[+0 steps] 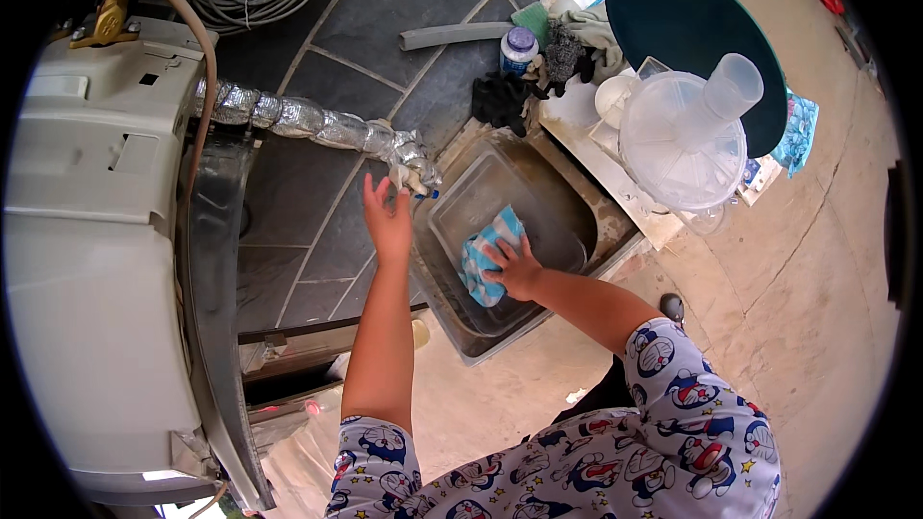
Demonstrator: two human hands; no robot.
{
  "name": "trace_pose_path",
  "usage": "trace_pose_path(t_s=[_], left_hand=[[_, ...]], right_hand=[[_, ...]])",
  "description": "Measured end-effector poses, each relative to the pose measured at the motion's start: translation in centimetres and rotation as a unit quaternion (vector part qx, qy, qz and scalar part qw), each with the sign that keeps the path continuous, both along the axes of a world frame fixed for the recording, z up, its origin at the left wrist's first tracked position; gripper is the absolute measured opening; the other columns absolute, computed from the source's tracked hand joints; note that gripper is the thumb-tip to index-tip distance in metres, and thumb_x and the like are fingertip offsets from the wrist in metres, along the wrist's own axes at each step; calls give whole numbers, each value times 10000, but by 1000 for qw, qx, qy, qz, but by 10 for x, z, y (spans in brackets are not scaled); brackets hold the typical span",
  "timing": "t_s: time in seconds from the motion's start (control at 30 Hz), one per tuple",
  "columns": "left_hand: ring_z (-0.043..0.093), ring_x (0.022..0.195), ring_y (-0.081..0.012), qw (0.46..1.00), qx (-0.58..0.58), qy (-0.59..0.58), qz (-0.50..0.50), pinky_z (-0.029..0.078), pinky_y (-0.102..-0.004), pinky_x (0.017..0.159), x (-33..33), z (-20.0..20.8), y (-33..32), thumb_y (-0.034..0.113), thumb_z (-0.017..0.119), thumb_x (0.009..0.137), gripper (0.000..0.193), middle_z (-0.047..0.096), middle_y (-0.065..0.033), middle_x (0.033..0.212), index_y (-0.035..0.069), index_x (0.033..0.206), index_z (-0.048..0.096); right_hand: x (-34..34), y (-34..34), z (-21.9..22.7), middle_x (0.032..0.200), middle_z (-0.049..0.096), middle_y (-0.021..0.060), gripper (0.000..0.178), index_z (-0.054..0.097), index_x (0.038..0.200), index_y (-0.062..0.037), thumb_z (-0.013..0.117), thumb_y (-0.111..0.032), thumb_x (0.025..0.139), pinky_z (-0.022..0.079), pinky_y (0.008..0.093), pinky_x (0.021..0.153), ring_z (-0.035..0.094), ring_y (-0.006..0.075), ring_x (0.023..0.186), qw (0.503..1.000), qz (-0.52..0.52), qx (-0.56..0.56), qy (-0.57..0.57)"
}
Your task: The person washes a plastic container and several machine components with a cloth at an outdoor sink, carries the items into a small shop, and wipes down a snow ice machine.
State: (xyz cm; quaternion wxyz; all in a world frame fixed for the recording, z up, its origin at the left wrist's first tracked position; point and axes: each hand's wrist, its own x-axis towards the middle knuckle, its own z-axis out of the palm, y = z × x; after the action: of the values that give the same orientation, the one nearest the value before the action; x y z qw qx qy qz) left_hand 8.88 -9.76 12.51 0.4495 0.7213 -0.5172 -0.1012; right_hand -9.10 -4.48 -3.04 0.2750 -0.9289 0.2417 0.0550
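My left hand (387,223) is raised beside the tap (411,179) at the end of a foil-wrapped pipe. Its fingers are apart, with nothing seen in them. A clear plastic tub (447,187) sits tilted in the sink (598,207). Inside the tub, my right hand (516,269) holds a bunched blue and white cloth (478,259), its fingers spread over the fabric. Part of the cloth is hidden under that hand.
On the right ledge stand a clear plastic lid with a spout (673,139) and a dark green round tray (687,24). A purple-capped jar (518,50) and black gloves (500,101) lie behind the sink. A large pale machine (96,279) fills the left side.
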Motion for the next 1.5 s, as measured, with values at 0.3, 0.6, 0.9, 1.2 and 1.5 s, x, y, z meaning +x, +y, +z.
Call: trace_pose_path(t_s=[0.3,0.6,0.9,1.2,1.5], left_hand=[[552,947,-253,941,295,104,127,447,-333,789,13,-167,184,226,566,842,588,518,-197,1148,-77,1279,318],[615,705,-178,912,372,153,82,514,-290,504,-24,-140,186,50,446,863,540,606,-151,979,-4,1343,205],[603,669,-170,901,387,177,80,521,-286,515,-19,-142,185,34,418,876,549,592,-152,952,3,1363,168],[608,619,-161,911,343,207,101,502,-265,492,-25,-140,181,21,434,837,523,617,-145,918,-30,1332,273],[609,612,-167,905,343,229,106,503,-278,463,-24,-137,182,45,441,862,496,621,-148,914,-13,1329,287]], right_hand=[[69,-43,-16,1487,53,65,595,438,1279,-355,626,-462,725,27,664,996,83,333,1348,998,-15,-34,-53],[94,-95,-19,1443,225,-1,591,463,1249,-369,644,-467,695,62,642,1006,251,278,1303,995,-51,-44,-80],[68,-116,-20,1391,267,61,574,420,1296,-260,600,-354,759,203,543,975,244,273,1251,986,-125,-113,-5],[54,-95,-25,1260,342,165,509,472,1249,-102,582,-178,757,441,491,753,395,313,1093,959,-197,-154,135],[12,-55,-15,930,632,85,196,675,919,-102,563,-145,764,512,370,689,621,239,877,981,-133,-115,84]])
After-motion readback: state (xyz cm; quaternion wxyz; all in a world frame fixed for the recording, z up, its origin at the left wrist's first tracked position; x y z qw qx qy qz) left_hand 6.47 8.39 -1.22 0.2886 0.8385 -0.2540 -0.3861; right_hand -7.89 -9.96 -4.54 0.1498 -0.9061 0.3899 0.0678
